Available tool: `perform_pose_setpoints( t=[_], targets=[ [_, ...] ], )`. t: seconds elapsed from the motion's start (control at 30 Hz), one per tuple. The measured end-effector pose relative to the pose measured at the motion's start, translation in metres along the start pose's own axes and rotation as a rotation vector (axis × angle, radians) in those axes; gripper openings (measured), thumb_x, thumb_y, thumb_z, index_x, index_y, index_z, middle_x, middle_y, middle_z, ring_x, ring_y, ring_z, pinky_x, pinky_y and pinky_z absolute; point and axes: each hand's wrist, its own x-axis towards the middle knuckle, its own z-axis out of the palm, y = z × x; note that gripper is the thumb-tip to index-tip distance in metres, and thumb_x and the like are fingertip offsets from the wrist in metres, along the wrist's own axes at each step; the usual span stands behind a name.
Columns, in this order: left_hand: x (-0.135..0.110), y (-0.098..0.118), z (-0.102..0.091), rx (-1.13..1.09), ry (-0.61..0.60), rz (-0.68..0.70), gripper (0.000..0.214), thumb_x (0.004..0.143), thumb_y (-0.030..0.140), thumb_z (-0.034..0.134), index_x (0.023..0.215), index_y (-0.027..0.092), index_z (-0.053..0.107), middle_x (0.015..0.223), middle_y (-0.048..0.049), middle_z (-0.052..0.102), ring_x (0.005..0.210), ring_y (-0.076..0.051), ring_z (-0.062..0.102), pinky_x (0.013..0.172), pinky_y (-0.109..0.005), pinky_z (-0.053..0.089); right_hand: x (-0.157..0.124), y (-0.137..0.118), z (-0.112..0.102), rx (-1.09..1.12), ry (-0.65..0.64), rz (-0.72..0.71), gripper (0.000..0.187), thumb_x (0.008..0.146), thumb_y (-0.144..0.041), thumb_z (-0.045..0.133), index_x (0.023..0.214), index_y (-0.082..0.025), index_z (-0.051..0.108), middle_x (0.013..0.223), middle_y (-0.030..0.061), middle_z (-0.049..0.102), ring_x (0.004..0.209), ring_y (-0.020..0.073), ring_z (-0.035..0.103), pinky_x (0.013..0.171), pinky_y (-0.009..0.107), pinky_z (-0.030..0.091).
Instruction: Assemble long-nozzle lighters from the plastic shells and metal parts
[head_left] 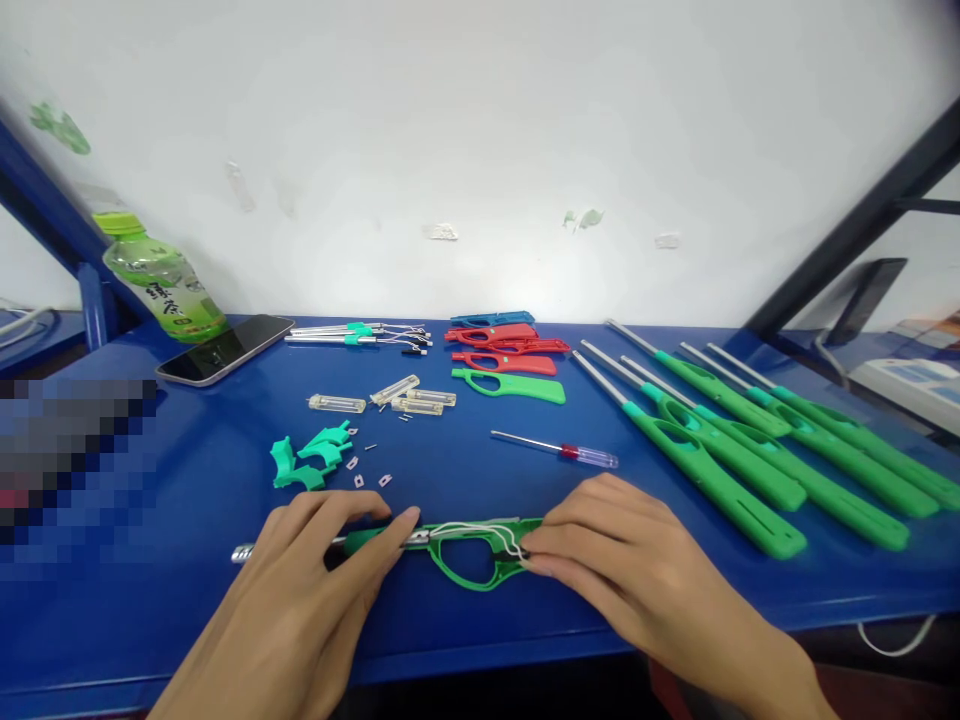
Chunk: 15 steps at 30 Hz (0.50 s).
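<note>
An opened green lighter shell lies near the table's front edge, its trigger loop toward me. My left hand is closed on the shell's neck, where a metal tube sticks out to the left. White wires run from the tube over the loop to a small black igniter part. With closed fingers, my right hand pinches the igniter part at the handle end and covers the rest of the handle. Teal trigger pieces and small metal bits lie beyond my left hand.
A screwdriver lies beyond my right hand. Several finished green lighters are at the right. Clear fuel tanks, tubes with wires and coloured shells lie farther back. A phone and bottle stand left.
</note>
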Motion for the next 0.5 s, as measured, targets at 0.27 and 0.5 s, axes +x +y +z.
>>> perform_pose_setpoints(
  t=[0.27, 0.5],
  targets=[
    [0.019, -0.029, -0.028, 0.216, 0.15, -0.175, 0.034, 0.112, 0.041, 0.044, 0.125, 0.023, 0.07, 0.12, -0.0052, 0.061, 0.107, -0.028, 0.057, 0.098, -0.046, 0.05, -0.002, 0.003, 0.001, 0.018, -0.002, 0.004, 0.013, 0.111, -0.025, 0.061, 0.113, -0.023, 0.073, 0.101, -0.0012, 0.079, 0.086, 0.0166, 0.067, 0.084, 0.035, 0.047],
    [0.021, -0.041, -0.03, 0.391, 0.045, -0.318, 0.048, 0.106, 0.041, 0.038, 0.108, 0.016, 0.079, 0.104, -0.0129, 0.068, 0.091, -0.033, 0.063, 0.083, -0.052, 0.055, -0.004, 0.003, 0.002, 0.034, -0.029, 0.025, 0.014, 0.112, -0.026, 0.059, 0.114, -0.024, 0.072, 0.103, -0.0021, 0.078, 0.088, 0.0167, 0.066, 0.088, 0.034, 0.045]
  ],
)
